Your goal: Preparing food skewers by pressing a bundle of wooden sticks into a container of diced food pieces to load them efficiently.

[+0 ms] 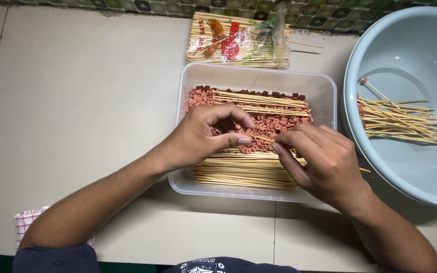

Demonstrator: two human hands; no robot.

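A clear plastic tub [324,86] holds small reddish-brown meat pieces [279,121] and bundles of bamboo skewers [238,172]. My right hand [324,159] pinches one thin skewer [262,137] over the tub, its tail sticking out past the hand toward the right. My left hand [206,134] meets the skewer's tip with thumb and forefinger closed on a small meat piece. Both hands hover just above the pile of pieces.
A pale blue basin [405,167] at the right holds several skewers [398,119], one with a meat piece on its end. A plastic pack of skewers [236,40] lies behind the tub. A red-checked cloth [29,222] sits at the near left on the beige tabletop.
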